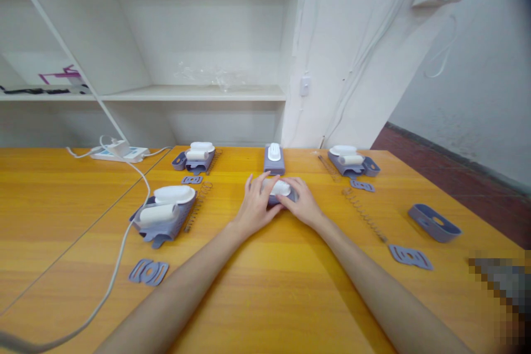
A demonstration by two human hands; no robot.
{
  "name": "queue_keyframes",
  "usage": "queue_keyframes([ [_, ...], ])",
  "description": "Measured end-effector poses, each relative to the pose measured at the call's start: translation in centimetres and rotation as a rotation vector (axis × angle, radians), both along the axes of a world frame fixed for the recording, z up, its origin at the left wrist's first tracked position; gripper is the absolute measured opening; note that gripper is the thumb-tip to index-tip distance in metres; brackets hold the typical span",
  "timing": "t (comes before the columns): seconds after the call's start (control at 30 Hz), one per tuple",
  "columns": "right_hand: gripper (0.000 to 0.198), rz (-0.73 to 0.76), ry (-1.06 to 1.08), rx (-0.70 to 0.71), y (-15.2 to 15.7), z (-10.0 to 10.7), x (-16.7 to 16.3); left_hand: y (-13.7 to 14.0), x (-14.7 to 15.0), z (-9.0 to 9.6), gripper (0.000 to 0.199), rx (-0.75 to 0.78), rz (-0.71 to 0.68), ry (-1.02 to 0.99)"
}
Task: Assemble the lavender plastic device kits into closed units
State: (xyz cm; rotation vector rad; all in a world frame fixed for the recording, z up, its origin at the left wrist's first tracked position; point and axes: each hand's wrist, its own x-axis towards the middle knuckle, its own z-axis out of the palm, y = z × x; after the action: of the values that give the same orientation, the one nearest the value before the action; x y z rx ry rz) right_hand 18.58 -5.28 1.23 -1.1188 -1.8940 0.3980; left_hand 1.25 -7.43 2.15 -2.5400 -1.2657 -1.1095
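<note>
Both hands rest around a grey-purple case with a white ribbed top (280, 188) at the middle of the table. My left hand (258, 206) grips its left side, with fingers over the far edge and the thumb at the near side. My right hand (305, 206) closes on its right side, thumb near the white top. Much of the case is hidden by the fingers. Just beyond it lies a similar grey-purple case (274, 166) with a white oval piece (274, 151) on top.
Left stand part sets: a grey-purple shell (170, 228), white roller (157, 214), spring (198, 207) and slotted plate (160, 274). On the right are another shell (348, 168), a long spring (365, 215), an oval frame (427, 227) and a plate (410, 257). A white cable (120, 260) crosses the left.
</note>
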Motion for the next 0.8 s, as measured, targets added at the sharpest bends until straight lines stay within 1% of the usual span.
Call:
queue_keyframes([
  [0.17, 0.037, 0.002, 0.076, -0.002, 0.2, -0.1, 0.2, 0.4, -0.1, -0.2, 0.075, -0.015, 0.021, -0.068],
  [0.3, 0.036, 0.004, 0.054, -0.005, 0.3, -0.2, 0.3, 0.4, -0.1, -0.2, 0.078, -0.018, 0.044, -0.089],
  [0.43, 0.033, -0.008, 0.027, -0.001, 0.3, -0.2, 0.2, 0.4, -0.1, -0.3, 0.081, -0.016, 0.1, -0.113],
  [0.57, 0.03, -0.051, 0.025, 0.031, 0.3, 0.2, 0.3, 0.6, -0.1, -0.6, 0.086, -0.077, 0.134, -0.129],
  [0.63, 0.029, -0.105, 0.033, 0.073, 0.4, 0.7, 0.7, 0.7, 0.0, -0.7, 0.084, -0.121, 0.128, -0.122],
  [0.7, 0.028, -0.169, 0.03, 0.118, 0.7, 1.7, 1.4, 0.7, 0.0, -0.7, 0.082, -0.144, 0.122, -0.112],
  [0.8, 0.031, -0.277, -0.023, 0.125, 1.1, 4.1, 3.3, 0.6, -0.1, -0.6, 0.082, -0.144, 0.124, -0.109],
])
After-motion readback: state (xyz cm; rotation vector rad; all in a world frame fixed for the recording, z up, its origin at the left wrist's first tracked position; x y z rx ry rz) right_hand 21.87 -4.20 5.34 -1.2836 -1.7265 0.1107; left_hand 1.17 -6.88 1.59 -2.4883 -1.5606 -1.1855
